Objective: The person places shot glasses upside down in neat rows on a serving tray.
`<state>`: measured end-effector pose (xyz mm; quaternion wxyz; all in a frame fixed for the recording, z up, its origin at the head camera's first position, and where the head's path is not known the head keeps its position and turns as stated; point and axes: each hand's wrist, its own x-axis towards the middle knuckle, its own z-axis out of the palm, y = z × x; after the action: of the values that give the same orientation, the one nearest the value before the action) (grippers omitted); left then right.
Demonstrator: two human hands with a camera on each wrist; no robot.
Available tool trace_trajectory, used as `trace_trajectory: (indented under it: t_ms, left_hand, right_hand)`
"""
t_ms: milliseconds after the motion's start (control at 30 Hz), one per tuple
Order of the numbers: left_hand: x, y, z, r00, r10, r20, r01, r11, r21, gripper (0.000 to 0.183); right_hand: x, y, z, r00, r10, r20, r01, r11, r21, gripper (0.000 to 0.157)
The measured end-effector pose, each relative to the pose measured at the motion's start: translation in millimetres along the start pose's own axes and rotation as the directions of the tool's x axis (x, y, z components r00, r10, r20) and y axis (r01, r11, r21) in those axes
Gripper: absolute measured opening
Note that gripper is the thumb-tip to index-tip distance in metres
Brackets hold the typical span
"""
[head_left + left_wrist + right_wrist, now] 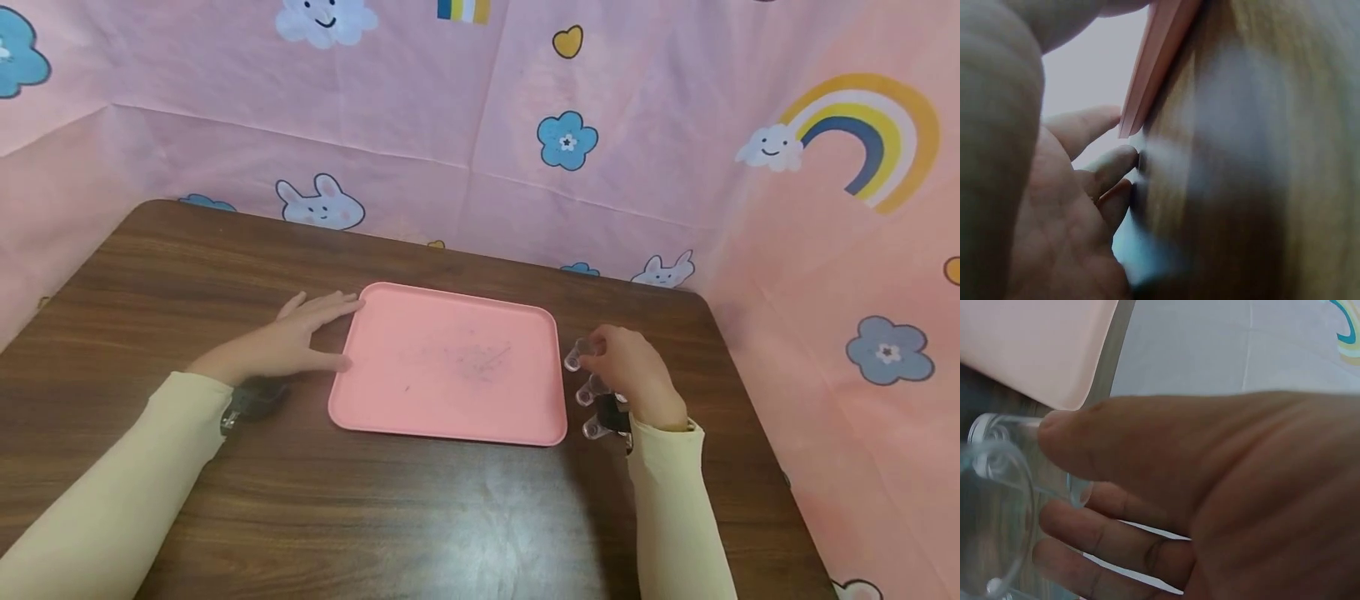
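Note:
A pink rectangular tray lies on the brown wooden table. At its left edge rests my left hand, with thumb and fingers spread and fairly straight. In the left wrist view, a fingertip meets the tray's rim. Beyond the tray's right side, my right hand holds a small clear glass between thumb and fingers. Close up in the right wrist view, the thumb presses on that held glass. A second clear glass stands nearer the camera, partly cut off.
More small clear glasses, one and another, are grouped under and beside the right wrist, which partly hides them. Dark marks show on the tray's surface. Behind the table hangs a pink patterned cloth, which also runs along the right side.

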<state>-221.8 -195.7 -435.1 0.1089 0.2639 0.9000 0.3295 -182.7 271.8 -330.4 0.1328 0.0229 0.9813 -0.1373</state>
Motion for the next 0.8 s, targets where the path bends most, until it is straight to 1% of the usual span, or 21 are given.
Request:
trace_trajectory:
  t_ms: [100,267,500,667,800]
  left_hand:
    - [0.4,0.3,-0.2,1.0,0.0,0.0,0.0,1.0,-0.012,0.092]
    - [-1.3,3.1,-3.2,1.0,-0.007,-0.007,0.006,0.998,-0.064,0.092]
    - [-0.3,2.0,-5.8,1.0,-0.021,0.003,0.021,0.996,-0.083,0.096]
    - [-2.9,1.9,-7.5,0.999,-0.039,0.016,0.041,0.994,-0.105,0.097]
    - [-3.2,-0.4,-6.5,0.999,-0.037,0.032,0.039,0.995,-0.096,0.099]
  right_hand:
    - [-1,-2,1.8,0.999,0.032,-0.002,-0.032,0.999,0.011,0.045]
    - [-2,-4,4.4,0.997,0.078,-0.005,-0.078,0.996,0.037,0.049]
    - [-1,-9,4.3,0.998,0.057,-0.031,-0.056,0.998,0.014,0.043]
    - [0,-12,8.2,0.998,0.032,-0.053,-0.03,0.999,0.032,0.038]
    - [1,-14,11.3,0.999,0.034,-0.035,-0.032,0.998,0.056,0.039]
